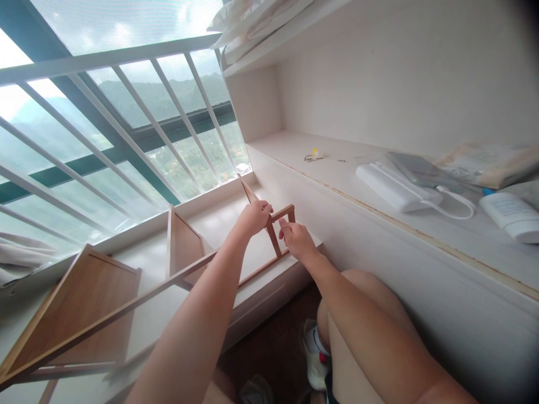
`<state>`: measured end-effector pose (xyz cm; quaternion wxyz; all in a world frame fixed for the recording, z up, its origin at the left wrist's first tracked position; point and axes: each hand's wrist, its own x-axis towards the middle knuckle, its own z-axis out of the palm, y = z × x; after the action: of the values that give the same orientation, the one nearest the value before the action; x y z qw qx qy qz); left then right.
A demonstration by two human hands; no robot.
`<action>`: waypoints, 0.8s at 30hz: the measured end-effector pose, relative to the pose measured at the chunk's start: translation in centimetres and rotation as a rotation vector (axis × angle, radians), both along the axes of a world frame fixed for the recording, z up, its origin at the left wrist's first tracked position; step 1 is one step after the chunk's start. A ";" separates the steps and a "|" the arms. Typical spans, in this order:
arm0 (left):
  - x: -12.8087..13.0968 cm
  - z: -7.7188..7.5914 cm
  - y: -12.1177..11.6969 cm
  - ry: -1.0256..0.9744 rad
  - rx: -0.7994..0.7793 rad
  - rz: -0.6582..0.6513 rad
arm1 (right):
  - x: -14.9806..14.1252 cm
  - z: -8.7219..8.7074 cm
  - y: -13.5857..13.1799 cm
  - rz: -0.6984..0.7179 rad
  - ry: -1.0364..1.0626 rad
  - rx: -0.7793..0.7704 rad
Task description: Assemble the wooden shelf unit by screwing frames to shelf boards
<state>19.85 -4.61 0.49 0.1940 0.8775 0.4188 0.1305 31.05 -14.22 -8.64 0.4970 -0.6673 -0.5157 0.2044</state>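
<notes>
A wooden shelf frame [151,297] with long thin rails and several flat panels lies along the white window ledge. At its far end, my left hand [256,217] is closed around the frame, close to where a short crosspiece meets a rail. My right hand [297,241] is just to the right of it, beside the end piece [291,212] of the frame. Its fingers are curled together in a pinch, thumb up. Whatever sits between those fingertips is too small or hidden to make out.
On the white shelf to the right lie small metal pieces with a yellow bit [314,155], a white power bank [396,188] with a cable, a white bottle [511,216] and plastic bags [488,163]. Window railings [126,84] stand left. My knees and shoes are below.
</notes>
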 end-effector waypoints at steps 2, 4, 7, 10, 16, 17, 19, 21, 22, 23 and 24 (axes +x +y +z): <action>0.0 0.0 -0.1 -0.002 0.003 -0.009 | 0.2 0.2 -0.4 0.008 -0.044 0.009; 0.0 0.1 -0.1 0.000 -0.002 -0.009 | 0.2 0.4 -0.7 0.000 -0.076 0.057; 0.0 0.1 -0.1 0.000 -0.012 0.002 | 0.4 0.6 -1.0 0.037 -0.076 0.080; -0.1 0.0 -0.1 -0.006 -0.033 0.015 | 0.8 0.4 -1.1 0.111 -0.073 0.046; 0.0 -0.2 0.1 -0.005 -0.024 0.020 | 1.4 0.6 -1.3 0.186 -0.105 0.043; 0.0 -0.2 0.1 -0.003 -0.025 0.020 | 1.5 0.8 -1.4 0.181 -0.137 0.039; 0.1 -0.3 0.2 -0.002 -0.026 0.024 | 1.8 1.3 -1.7 0.162 -0.228 0.042; 0.1 -0.3 0.2 -0.007 -0.025 0.025 | 2.0 1.8 -2.0 0.137 -0.319 0.092; 0.1 -0.4 0.2 -0.010 -0.022 0.025 | 2.1 2.1 -2.1 0.121 -0.342 0.135; 0.1 -0.4 0.3 -0.012 -0.020 0.025 | 2.2 2.4 -2.3 0.105 -0.345 0.183; 0.1 -0.4 0.3 -0.014 -0.019 0.025 | 2.2 2.6 -2.5 0.094 -0.329 0.230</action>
<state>19.95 -4.33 0.08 0.2034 0.8694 0.4295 0.1350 33.29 -16.72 -6.02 0.4689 -0.6060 -0.6401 0.0555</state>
